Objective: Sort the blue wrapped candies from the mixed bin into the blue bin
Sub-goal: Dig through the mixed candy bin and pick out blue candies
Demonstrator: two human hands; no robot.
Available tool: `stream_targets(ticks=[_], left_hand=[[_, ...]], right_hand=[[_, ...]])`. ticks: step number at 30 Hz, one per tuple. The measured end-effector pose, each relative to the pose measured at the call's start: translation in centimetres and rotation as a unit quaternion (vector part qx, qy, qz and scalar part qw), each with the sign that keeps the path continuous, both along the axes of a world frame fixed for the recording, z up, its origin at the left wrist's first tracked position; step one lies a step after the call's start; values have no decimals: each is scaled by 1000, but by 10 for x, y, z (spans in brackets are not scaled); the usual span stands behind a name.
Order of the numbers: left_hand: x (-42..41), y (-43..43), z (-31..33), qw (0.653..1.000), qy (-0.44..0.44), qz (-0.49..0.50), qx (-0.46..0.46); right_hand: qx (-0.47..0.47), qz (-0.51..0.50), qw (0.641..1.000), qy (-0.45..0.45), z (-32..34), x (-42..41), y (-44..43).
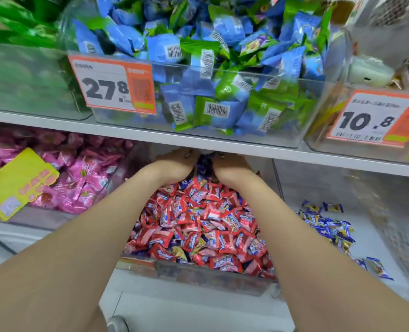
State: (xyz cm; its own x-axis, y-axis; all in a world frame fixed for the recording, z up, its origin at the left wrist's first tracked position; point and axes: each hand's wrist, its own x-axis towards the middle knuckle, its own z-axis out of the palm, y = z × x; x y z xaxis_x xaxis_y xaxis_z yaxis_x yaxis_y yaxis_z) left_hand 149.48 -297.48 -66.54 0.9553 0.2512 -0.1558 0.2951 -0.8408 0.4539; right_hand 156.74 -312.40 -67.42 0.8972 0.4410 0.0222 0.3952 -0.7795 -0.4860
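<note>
A clear mixed bin (198, 279) on the lower shelf holds mostly red wrapped candies (198, 226) with some dark blue ones among them. My left hand (174, 165) and my right hand (229, 167) reach deep to the back of this bin, side by side, under the shelf edge. Dark blue wrapped candies (204, 164) show between the two hands. The fingers are hidden under the shelf, so the grip is not visible. To the right, a clear bin (390, 236) holds a thin scatter of blue wrapped candies (328, 226).
A white shelf board (127, 133) runs just above my hands. On it stands a bin of blue and green packets (222, 80) with a 27.8 price tag (112, 85). A pink candy bin (67, 178) with a yellow tag sits at the left.
</note>
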Motion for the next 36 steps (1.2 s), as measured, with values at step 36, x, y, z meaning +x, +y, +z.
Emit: stream_targets(ticks=[36], left_hand=[[-99,10,23,972,-146,-173,69]], right_hand=[[-71,248,957,-136,36,-72,-61]])
